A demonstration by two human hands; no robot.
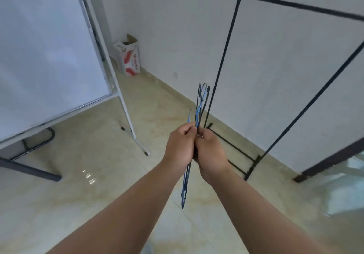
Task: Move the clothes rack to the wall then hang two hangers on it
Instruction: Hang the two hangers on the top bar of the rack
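A thin black clothes rack [224, 52] stands against the white wall at the right, its top bar bare and its foot bar on the floor. In front of it, at the middle of the view, my left hand [180, 145] and my right hand [211, 151] press together around a bundle of thin wire hangers [201, 104], blue and black. Their hooks stick up above my fingers and their lower ends hang down between my forearms. The hangers are edge-on, so how many there are is unclear.
A large whiteboard [45, 52] on a metal stand fills the left, its legs reaching onto the tiled floor. A red and white cardboard box [129, 58] sits in the corner by the wall. A dark door frame [332, 159] and glass lie at the right edge.
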